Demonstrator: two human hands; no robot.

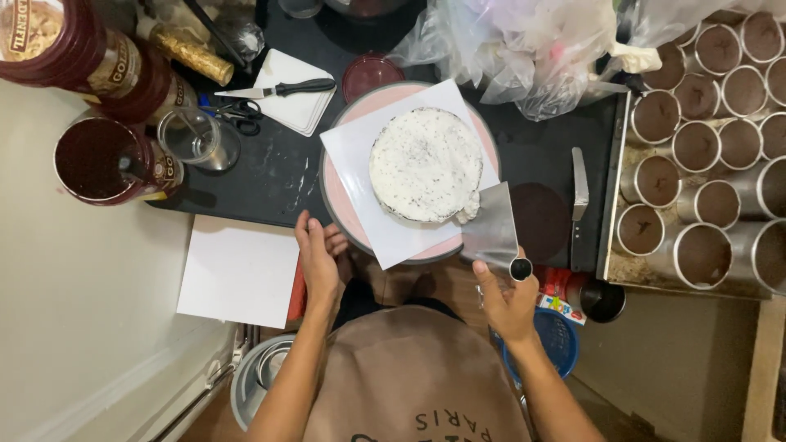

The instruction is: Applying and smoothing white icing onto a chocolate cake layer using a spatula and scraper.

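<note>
Nearest the camera is the person's brown apron (409, 376), with both forearms reaching forward from it. The right hand (509, 301) is closed around the black-knobbed handle of a flat steel scraper (491, 227), whose blade stands against the near right side of the round white-frosted cake (426, 165); a dab of frosting sits where blade and cake meet. The left hand (318, 260) holds nothing, its fingers loosely open and resting against the near left rim of the pink round turntable (334, 206). The cake sits on a white paper sheet (360, 155) laid over that turntable. Left of the cake and nearer, a blank white card (239, 270) lies at the edge of the black counter (278, 176). Right of the cake, a steel spatula (580, 188) lies on the counter, and beyond it a tray of round metal cups filled with brown batter (704, 155). Left of the cake stand a clear glass (196, 139) and a dark red open tin (102, 160). Beyond the cake lie a black-handled knife (282, 88) on a white napkin, and crumpled clear plastic bags (516, 49).
</note>
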